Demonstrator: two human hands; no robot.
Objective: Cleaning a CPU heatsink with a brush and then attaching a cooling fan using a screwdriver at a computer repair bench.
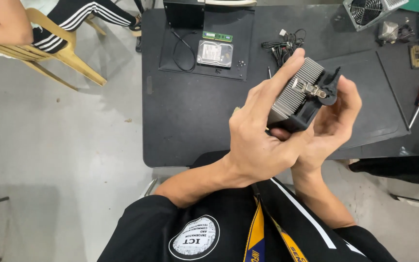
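Left hand, right hand, finned heatsink gripped between them

bright even overhead light | soft shadows | sharp focus | wide-angle bending at edges

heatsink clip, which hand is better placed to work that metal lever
Right, probably. The right hand has its thumb beside the metal clip lever on the heatsink. The left hand wraps the fins, steadying the body.
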